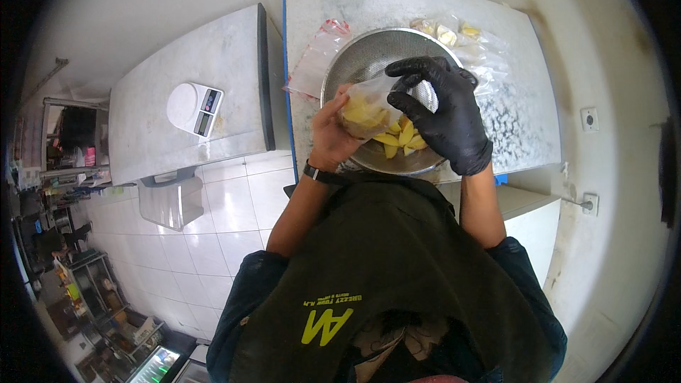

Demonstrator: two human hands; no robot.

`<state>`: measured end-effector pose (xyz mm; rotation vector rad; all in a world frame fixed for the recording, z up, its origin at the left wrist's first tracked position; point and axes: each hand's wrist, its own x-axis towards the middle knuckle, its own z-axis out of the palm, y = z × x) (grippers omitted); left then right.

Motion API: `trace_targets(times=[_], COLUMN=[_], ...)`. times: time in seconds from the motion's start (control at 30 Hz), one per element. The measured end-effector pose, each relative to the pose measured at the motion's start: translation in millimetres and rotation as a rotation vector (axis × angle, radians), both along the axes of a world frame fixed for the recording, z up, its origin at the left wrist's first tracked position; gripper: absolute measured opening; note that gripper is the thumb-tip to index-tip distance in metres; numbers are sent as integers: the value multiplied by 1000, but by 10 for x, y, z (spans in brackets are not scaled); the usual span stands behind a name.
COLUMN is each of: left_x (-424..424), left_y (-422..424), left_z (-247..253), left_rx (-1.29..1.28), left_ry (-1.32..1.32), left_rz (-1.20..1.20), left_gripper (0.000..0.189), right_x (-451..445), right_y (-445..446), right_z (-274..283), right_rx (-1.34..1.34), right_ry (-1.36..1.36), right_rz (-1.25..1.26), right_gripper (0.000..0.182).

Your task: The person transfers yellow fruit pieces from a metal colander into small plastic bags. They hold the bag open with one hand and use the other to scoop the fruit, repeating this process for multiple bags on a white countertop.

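My bare left hand (334,130) grips a clear plastic bag (367,109) with yellow wedges inside, probably potato. In a black glove, my right hand (447,111) curves around the mouth of the bag, thumb and fingertips at the film. Whether those fingers pinch the film is unclear. Beneath both hands sits a metal mesh strainer bowl (367,48). Loose yellow wedges (401,138) lie low in the bowl, partly hidden by the bag and glove.
Flat clear bags with red edges (324,56) lie left of the bowl on the worn white table (524,58). Filled bags (452,34) rest behind it. A white digital kitchen scale (194,109) stands on another table (143,101). Wall sockets (589,119) are at right.
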<state>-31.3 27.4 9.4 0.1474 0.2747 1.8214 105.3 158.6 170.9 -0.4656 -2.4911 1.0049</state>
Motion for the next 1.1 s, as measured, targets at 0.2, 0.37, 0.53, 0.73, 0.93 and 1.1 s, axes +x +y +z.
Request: trace_targets(times=[0.2,0.37,0.53,0.73,0.93,1.1], left_x=[36,71,119,152,106,69], left_y=[21,13,126,43,-105,-332], left_z=[-58,-64,-77,68,-16,-69], left_rx=[-303,-282,-161,-187,-201,-267], left_ry=[-134,-135,-38,95,104,74], left_rz=[-112,-208,-236,-222,-127,-24], left_gripper=[44,46,49,52,50,45], right_x=[-52,86,331,455,301,47], right_y=[62,139,518,1329,2300,2379], right_z=[-235,-153,-121,119,-450,-465], right_rx=[265,-4,-163,238,325,222], right_ry=[119,134,206,213,363,478], right_rz=[126,28,-192,-257,-312,-336], right_gripper=[29,33,40,43,37,33])
